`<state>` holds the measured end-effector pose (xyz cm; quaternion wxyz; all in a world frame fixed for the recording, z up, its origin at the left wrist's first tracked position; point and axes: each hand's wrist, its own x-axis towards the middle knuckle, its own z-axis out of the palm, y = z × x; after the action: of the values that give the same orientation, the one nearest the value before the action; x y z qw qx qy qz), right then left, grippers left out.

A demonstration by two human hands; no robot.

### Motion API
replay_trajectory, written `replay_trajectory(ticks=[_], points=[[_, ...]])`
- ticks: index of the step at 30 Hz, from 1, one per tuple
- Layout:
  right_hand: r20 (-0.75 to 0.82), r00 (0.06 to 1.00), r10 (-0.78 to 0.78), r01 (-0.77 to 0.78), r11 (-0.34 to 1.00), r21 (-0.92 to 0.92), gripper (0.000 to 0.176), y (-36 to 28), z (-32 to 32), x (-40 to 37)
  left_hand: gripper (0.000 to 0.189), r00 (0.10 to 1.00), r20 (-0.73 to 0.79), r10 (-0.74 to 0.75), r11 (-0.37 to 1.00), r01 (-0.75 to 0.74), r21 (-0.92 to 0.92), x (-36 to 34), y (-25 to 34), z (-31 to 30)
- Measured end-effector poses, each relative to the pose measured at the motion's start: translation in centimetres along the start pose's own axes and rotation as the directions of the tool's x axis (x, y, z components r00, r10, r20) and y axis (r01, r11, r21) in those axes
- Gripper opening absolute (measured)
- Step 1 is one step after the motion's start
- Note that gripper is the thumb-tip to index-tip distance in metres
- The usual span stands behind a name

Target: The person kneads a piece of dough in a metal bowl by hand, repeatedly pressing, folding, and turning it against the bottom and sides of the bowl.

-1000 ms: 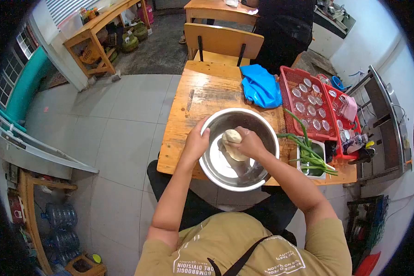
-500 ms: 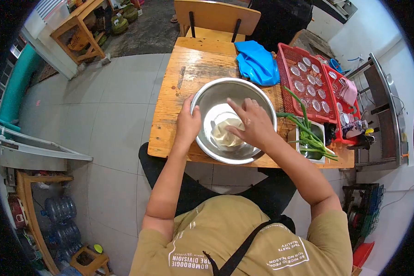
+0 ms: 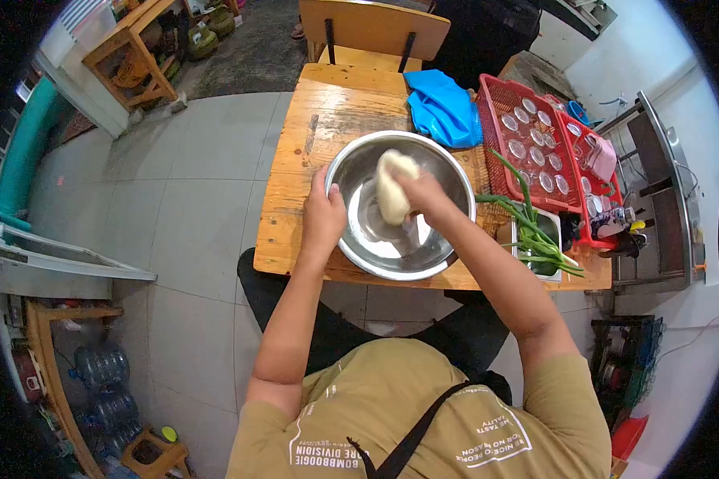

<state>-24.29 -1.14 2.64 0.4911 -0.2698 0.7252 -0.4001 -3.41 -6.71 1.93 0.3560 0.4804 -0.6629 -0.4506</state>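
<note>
A steel mixing bowl (image 3: 443, 254) stands on the wooden table in front of me. My left hand (image 3: 323, 214) grips its left rim, thumb on the inner side and fingers outside. Inside the bowl, my right hand (image 3: 425, 195) holds a pale lump of dough (image 3: 393, 188), lifted off the bottom and stretched upright. Some of the right fingers are hidden behind the dough, and it is slightly blurred by motion.
Behind the bowl lies a blue plastic bag (image 3: 443, 108) on the wooden table (image 3: 295, 152). Red crates (image 3: 499, 128) with several clear cups stand at the right. Green onions (image 3: 535, 231) lie across a metal container (image 3: 550, 275). A wooden chair (image 3: 375, 28) is at the far side.
My right hand was open over the dough at the bowl's bottom; now it has closed on the dough and raised it. My left hand keeps its place on the rim.
</note>
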Motion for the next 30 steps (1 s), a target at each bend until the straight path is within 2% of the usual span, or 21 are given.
replay_trajectory(ticks=[1, 3, 4, 5, 6, 7, 8, 9, 10, 11, 13, 15, 17, 18, 19, 22, 24, 25, 27, 28, 30], points=[[-0.034, 0.988, -0.149, 0.153, 0.978, 0.141, 0.067, -0.6, -0.4, -0.8, 0.043, 1.0, 0.001, -0.005, 1.0, 0.005, 0.003, 0.0, -0.2, 0.0], [-0.14, 0.899, -0.416, 0.421, 0.907, 0.008, 0.075, -2.1, -1.1, -2.5, 0.043, 1.0, -0.011, 0.014, 1.0, -0.013, 0.012, 0.1, -0.8, 0.0], [-0.134, 0.9, -0.414, 0.419, 0.908, 0.008, 0.075, -2.4, -1.3, -3.3, 0.043, 0.999, -0.011, 0.043, 0.999, -0.043, 0.022, 0.1, -0.8, 0.0], [-0.102, 0.757, -0.645, 0.592, 0.744, -0.311, 0.08, -2.5, -1.6, -4.1, 0.043, 0.999, -0.014, 0.041, 0.999, -0.041, 0.021, 0.1, -0.8, 0.0], [0.012, 0.579, -0.816, 0.667, 0.464, -0.583, 0.085, -2.2, -1.9, -5.0, 0.044, 0.999, -0.019, 0.044, 0.999, -0.044, 0.005, 0.0, -0.4, 0.0], [0.011, 0.58, -0.814, 0.664, 0.465, -0.585, 0.085, -1.2, -2.1, -6.0, 0.045, 0.999, -0.022, 0.047, 0.999, -0.048, -0.01, -0.1, -0.2, 0.0], [0.216, 0.585, -0.782, 0.582, 0.219, -0.783, 0.08, 0.0, -2.2, -7.1, 0.045, 0.999, -0.018, 0.05, 0.999, -0.05, -0.01, -0.1, -0.2, 0.1], [0.397, 0.615, -0.682, 0.479, -0.077, -0.875, 0.075, 0.5, -2.2, -7.8, 0.045, 0.999, -0.015, 0.051, 0.999, -0.051, -0.004, -0.1, -0.3, 0.0], [0.395, 0.614, -0.684, 0.477, -0.078, -0.875, 0.075, 0.1, -2.4, -7.6, 0.045, 0.999, -0.015, 0.052, 0.999, -0.052, 0.0, -0.1, -0.3, -0.1], [0.249, 0.681, -0.689, 0.48, 0.162, -0.862, 0.07, -0.8, -2.7, -7.1, 0.045, 0.998, -0.016, 0.055, 0.998, -0.055, -0.001, 0.1, -0.3, -0.1], [-0.007, 0.815, -0.58, 0.418, 0.597, -0.685, 0.06, -3.0, -3.0, -6.5, 0.042, 0.998, 0.003, 0.055, 0.998, -0.055, -0.027, 0.0, -0.5, -0.2], [-0.033, 0.814, -0.579, 0.362, 0.551, -0.752, 0.064, -3.5, -1.7, -6.9, 0.043, 0.997, -0.001, 0.08, 0.997, -0.08, -0.016, -0.1, -0.9, 0.0], [-0.072, 0.975, -0.212, 0.03, 0.442, -0.896, 0.093, -1.5, -0.1, -5.3, 0.044, 0.993, -0.009, 0.119, 0.993, -0.119, -0.005, 0.2, -0.6, 0.1], [0.132, 0.969, -0.21, 0.198, 0.328, -0.924, 0.104, 3.1, -0.2, -0.8, 0.044, 0.993, -0.029, 0.111, 0.994, -0.111, 0.006, 0.0, -0.4, 0.3], [0.129, 0.97, -0.206, 0.194, 0.331, -0.923, 0.104, 2.8, 0.8, -1.2, 0.044, 0.994, -0.045, 0.098, 0.995, -0.097, 0.015, -0.3, -0.4, 0.4], [0.047, 0.953, -0.298, 0.114, 0.21, -0.971, 0.087, 1.1, 4.0, -2.9, 0.044, 0.997, -0.073, 0.034, 0.999, -0.034, 0.011, -0.5, -0.2, 0.7], [0.264, 0.876, -0.403, 0.349, 0.154, -0.924, 0.076, 1.4, 4.2, -3.4, 0.044, 0.996, -0.068, 0.055, 0.998, -0.054, 0.01, -0.2, -0.7, 0.7], [0.263, 0.877, -0.403, 0.348, 0.153, -0.925, 0.076, 1.7, 4.0, -2.9, 0.045, 0.994, -0.073, 0.076, 0.997, -0.076, 0.012, -0.1, -0.9, 0.6], [0.385, 0.801, -0.458, 0.492, 0.138, -0.859, 0.066, 1.7, 3.0, -1.5, 0.045, 0.995, -0.07, 0.064, 0.998, -0.064, 0.013, 0.0, -0.8, 0.6], [0.387, 0.8, -0.459, 0.492, 0.131, -0.861, 0.066, 1.3, 2.5, -1.2, 0.045, 0.997, -0.064, 0.046, 0.999, -0.045, 0.017, -0.1, -0.7, 0.6], [0.341, 0.866, -0.367, 0.438, 0.227, -0.87, 0.079, 0.7, 1.8, -0.8, 0.045, 0.995, -0.069, 0.068, 0.998, -0.069, -0.007, -0.3, -0.9, 0.7]])
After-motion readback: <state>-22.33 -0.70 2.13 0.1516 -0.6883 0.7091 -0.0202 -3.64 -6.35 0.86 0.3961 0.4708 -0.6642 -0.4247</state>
